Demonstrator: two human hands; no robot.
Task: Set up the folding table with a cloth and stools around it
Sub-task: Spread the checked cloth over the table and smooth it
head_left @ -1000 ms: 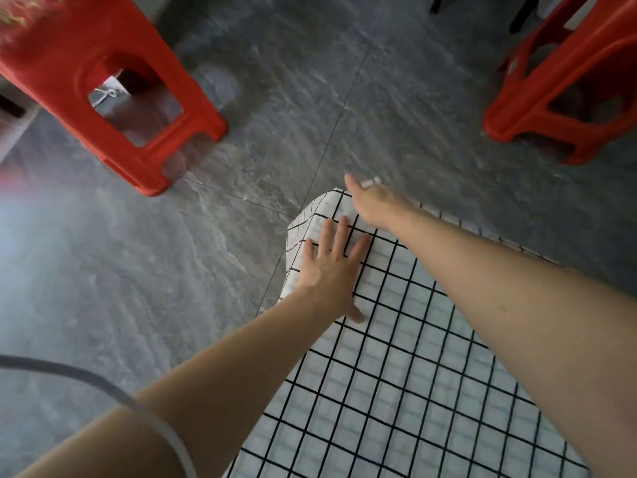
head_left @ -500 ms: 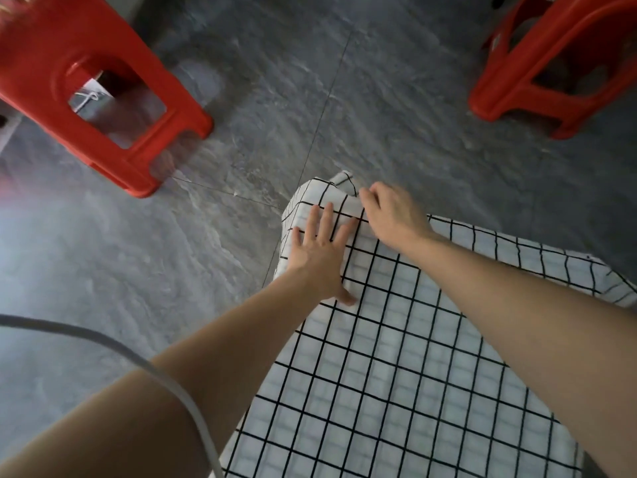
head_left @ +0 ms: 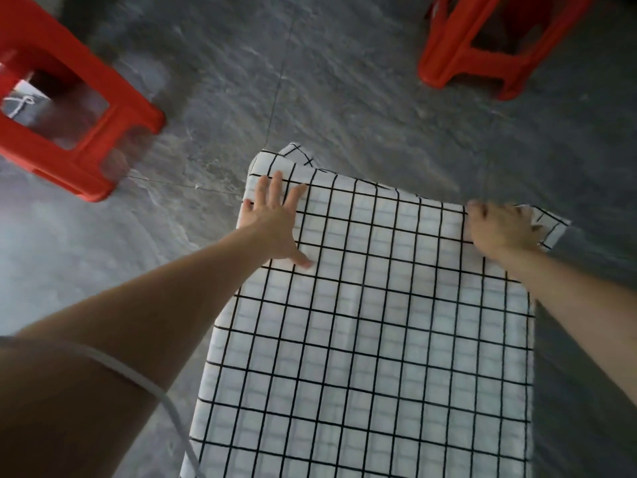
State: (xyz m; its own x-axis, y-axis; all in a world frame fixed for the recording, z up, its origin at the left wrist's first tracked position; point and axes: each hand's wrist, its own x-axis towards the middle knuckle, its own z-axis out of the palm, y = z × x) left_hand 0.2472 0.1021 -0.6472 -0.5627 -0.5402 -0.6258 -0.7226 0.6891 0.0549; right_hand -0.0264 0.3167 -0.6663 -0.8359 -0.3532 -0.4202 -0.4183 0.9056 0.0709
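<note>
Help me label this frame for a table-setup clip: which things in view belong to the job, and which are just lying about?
Part of the job:
- checked cloth spread over the table
- left hand pressed flat on it
- right hand at its far corner
- red stool on the left
- red stool at the upper right

Just there:
- white cable across the left forearm
- grey floor

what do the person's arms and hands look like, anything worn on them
Both forearms are bare, with no sleeves in view. The left hand and right hand show no gloves, and no rings or watch can be made out. A thin grey-white cable crosses the left arm.
</note>
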